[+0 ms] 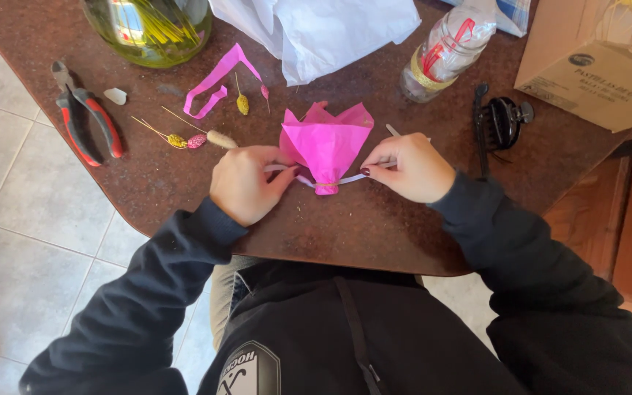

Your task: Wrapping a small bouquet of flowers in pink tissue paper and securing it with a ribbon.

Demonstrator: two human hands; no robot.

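Observation:
A small cone of bright pink tissue paper (327,143) lies on the brown stone table (374,227), its narrow end toward me. A pale lilac ribbon (351,179) crosses that narrow end. My left hand (246,183) pinches the ribbon's left end, and my right hand (407,167) pinches the right end, so the ribbon is stretched taut between them. A thin pale stick shows just above my right hand's fingers.
Red-handled pliers (82,117) lie at the left. Dried coloured stems (184,137) and a pink ribbon strip (217,80) sit behind my left hand. Further back stand a green glass jar (148,33), white paper (323,33), a plastic bottle (444,51), a black hair clip (502,124) and a cardboard box (597,66).

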